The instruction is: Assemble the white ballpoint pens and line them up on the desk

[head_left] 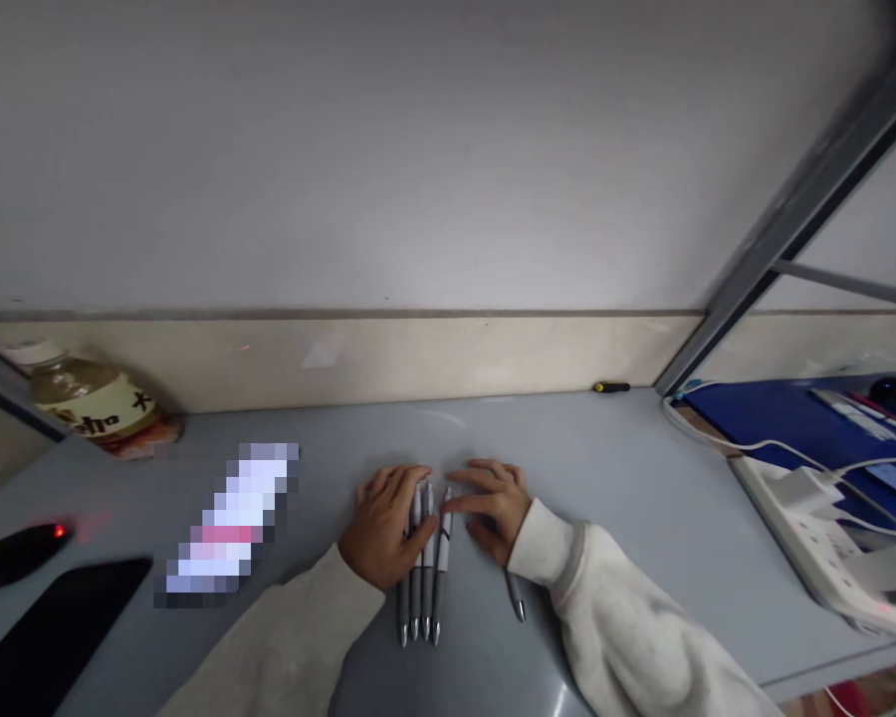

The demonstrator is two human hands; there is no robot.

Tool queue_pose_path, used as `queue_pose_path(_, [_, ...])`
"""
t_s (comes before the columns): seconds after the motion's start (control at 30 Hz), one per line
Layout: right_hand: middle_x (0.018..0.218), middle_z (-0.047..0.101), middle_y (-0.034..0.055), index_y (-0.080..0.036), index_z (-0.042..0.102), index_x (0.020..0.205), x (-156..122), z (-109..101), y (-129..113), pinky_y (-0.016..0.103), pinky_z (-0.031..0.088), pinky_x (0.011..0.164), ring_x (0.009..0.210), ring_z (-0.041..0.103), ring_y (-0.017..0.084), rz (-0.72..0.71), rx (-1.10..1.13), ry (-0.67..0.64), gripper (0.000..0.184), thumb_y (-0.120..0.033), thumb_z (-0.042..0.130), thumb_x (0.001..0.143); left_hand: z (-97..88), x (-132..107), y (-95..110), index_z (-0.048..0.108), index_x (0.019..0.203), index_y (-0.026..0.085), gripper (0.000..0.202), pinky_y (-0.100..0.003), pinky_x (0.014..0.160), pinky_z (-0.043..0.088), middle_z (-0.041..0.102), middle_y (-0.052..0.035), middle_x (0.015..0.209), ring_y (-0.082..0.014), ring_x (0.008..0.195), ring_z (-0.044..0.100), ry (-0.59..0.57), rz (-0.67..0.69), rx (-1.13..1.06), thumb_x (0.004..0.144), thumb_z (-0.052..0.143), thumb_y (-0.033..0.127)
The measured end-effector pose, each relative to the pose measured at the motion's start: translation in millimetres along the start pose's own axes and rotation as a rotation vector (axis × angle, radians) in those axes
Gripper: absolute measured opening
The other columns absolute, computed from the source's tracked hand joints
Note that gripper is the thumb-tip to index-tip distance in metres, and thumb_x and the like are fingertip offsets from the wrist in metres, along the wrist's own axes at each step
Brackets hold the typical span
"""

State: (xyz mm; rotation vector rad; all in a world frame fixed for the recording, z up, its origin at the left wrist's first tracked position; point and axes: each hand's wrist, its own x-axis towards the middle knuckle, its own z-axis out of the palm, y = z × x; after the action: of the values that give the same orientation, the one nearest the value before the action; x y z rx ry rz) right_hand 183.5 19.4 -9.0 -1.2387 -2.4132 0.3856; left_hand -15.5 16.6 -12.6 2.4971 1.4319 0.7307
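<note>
Left hand [382, 528], grip unclear, and open right hand [499, 503] at pens [428, 590] toward the desk's [627, 518] front edge.
Likely light, stiff, slick; best held mid-barrel.

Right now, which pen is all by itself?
The pen peeking from behind the right cuff; the other four pens lie grouped together by the left hand.

Dim, greyish light, soft glare on the desk [664, 538]
</note>
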Motion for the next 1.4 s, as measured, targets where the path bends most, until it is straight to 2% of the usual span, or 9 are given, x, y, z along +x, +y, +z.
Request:
queue_pose_path(0.13, [0.125,0.055,-0.0006,-0.038,0.064,0.104,-0.2,5.1,2.2,0.048,0.025,0.093,0.121,0.037,0.029,-0.003,0.027,-0.096,0.039,-0.023,0.067,0.068,1.3,0.7,-0.2,0.046,0.11,0.02,0.033,-0.04,0.08,0.039,0.06,-0.0073,0.103,-0.0259,0.099,0.051,-0.024,-0.01,-0.024,0.078,0.048,0.028])
queue_pose_path(0.33, [0.116,0.06,0.0026,-0.031,0.072,0.08,4.6,4.8,8.3,0.048,0.029,0.09,0.116,0.043,0.03,-0.013,0.046,-0.073,0.014,-0.034,0.073,0.066,-2.7,1.6,4.9,0.051,0.102,0.02,0.026,-0.041,0.08,0.039,0.06,-0.0066,0.101,-0.0257,0.097,0.051,-0.053,-0.032,-0.037,0.076,0.049,0.023])
queue_pose_path(0.5, [0.099,0.066,0.0079,-0.023,0.072,0.074,6.5,-5.0,23.8,0.043,0.036,0.087,0.098,0.055,0.025,-0.127,0.334,0.068,0.021,-0.043,0.069,0.068,-6.0,3.3,5.7,0.055,0.097,0.021,0.022,-0.041,0.083,0.038,0.058,-0.0049,0.104,-0.0248,0.098,0.05,-0.102,-0.021,-0.072,0.076,0.049,0.022])
queue_pose_path(0.57, [0.084,0.067,0.0085,-0.018,0.07,0.075,7.2,-10.1,31.8,0.036,0.043,0.079,0.082,0.06,0.02,-0.147,0.554,0.027,0.033,-0.05,0.064,0.069,-6.5,3.8,5.1,0.056,0.097,0.022,0.023,-0.04,0.084,0.038,0.058,-0.004,0.103,-0.0241,0.098,0.05,-0.117,-0.019,-0.09,0.075,0.05,0.019])
queue_pose_path(0.67, [0.07,0.066,0.0057,-0.015,0.067,0.077,7.7,-17.0,38.9,0.029,0.046,0.061,0.062,0.058,0.015,0.048,0.77,0.002,0.042,-0.055,0.066,0.063,-6.6,4.0,3.9,0.056,0.094,0.021,0.022,-0.04,0.085,0.037,0.057,-0.0045,0.102,-0.0246,0.098,0.049,-0.128,-0.049,-0.104,0.073,0.053,0.018])
queue_pose_path(0.8, [0.06,0.063,0.001,-0.015,0.065,0.072,7.8,-25.2,36.8,0.026,0.048,0.058,0.054,0.058,0.012,0.235,1.009,0.044,0.042,-0.051,0.075,0.052,-7.9,2.6,4.1,0.053,0.1,0.02,0.029,-0.04,0.083,0.038,0.057,-0.0053,0.105,-0.0254,0.099,0.048,-0.104,-0.016,-0.119,0.071,0.054,0.017])
queue_pose_path(1.0, [0.056,0.064,-0.0005,-0.015,0.065,0.07,9.6,-24.2,25.5,0.026,0.051,0.057,0.05,0.059,0.012,0.347,1.204,0.121,0.039,-0.042,0.08,0.046,-11.2,0.0,12.4,0.049,0.105,0.021,0.031,-0.04,0.084,0.035,0.06,-0.0046,0.102,-0.0241,0.099,0.049,0.037,0.101,-0.105,0.075,0.055,0.026])
queue_pose_path(1.17, [0.055,0.064,-0.0008,-0.015,0.063,0.07,10.0,-14.9,11.6,0.021,0.047,0.047,0.047,0.059,0.011,0.371,1.295,0.107,0.04,-0.039,0.081,0.044,-9.7,1.0,13.5,0.053,0.095,0.019,0.019,-0.033,0.073,0.035,0.064,-0.0028,0.081,-0.0193,0.08,0.054,0.083,0.21,0.065,0.088,0.037,0.027])
queue_pose_path(1.4, [0.038,0.051,-0.003,-0.012,0.06,0.062,7.8,-17.5,6.9,0.018,0.026,0.03,0.03,0.04,0.005,0.417,1.175,-0.076,0.049,-0.06,0.061,0.062,-10.9,3.3,10.9,0.054,0.083,0.018,0.025,-0.033,0.065,0.033,0.063,-0.0052,0.075,-0.0213,0.076,0.052,0.091,0.247,0.343,0.092,0.031,0.023])
